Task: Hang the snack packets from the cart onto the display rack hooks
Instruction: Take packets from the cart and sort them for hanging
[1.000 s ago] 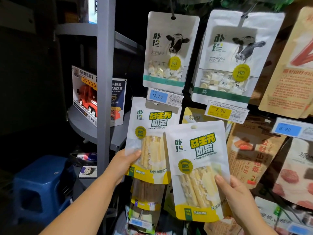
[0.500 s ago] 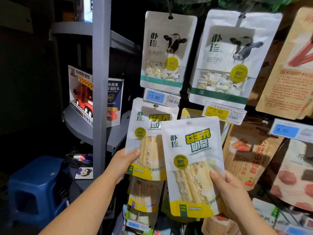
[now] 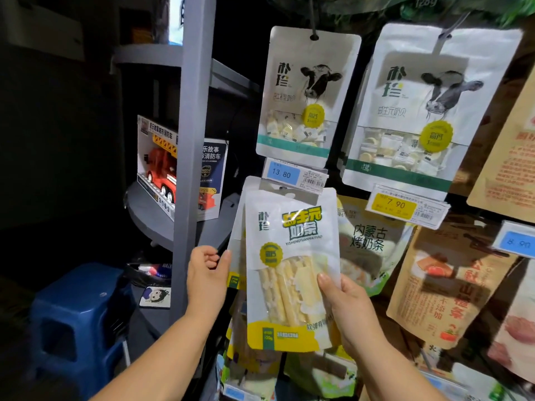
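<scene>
The display rack (image 3: 359, 180) fills the right half of the view, dark behind rows of hanging packets. A grey upright post (image 3: 193, 140) stands along its left side, with a grey shelf (image 3: 150, 224) behind it and a blue plastic stool (image 3: 78, 319) on the floor at lower left. Two white cow-print packets (image 3: 307, 91) hang side by side on the top row, the right one the larger in view. Below them hang a milk-bar packet with black lettering (image 3: 367, 241) and a brown packet with red characters (image 3: 445, 287).

The front milk-stick packet (image 3: 289, 270) (white, with a yellow band at the bottom) is held upright before the rack. Its top edge lies just under the blue price tag (image 3: 292, 176), and whether its hole sits on a hook cannot be told. A rear milk-stick packet (image 3: 239, 227) of the same kind sits directly behind it, showing only along the left edge.

A boxed toy fire truck (image 3: 162, 169) stands on the shelf. The right hand (image 3: 347, 311) grips the front packet at its lower right, thumb on the face. The left hand (image 3: 207, 276) has curled fingers, with its thumb against the rear packet's left edge; whether it pinches cannot be told. A yellow price tag (image 3: 405, 205) hangs under the right cow-print packet.
</scene>
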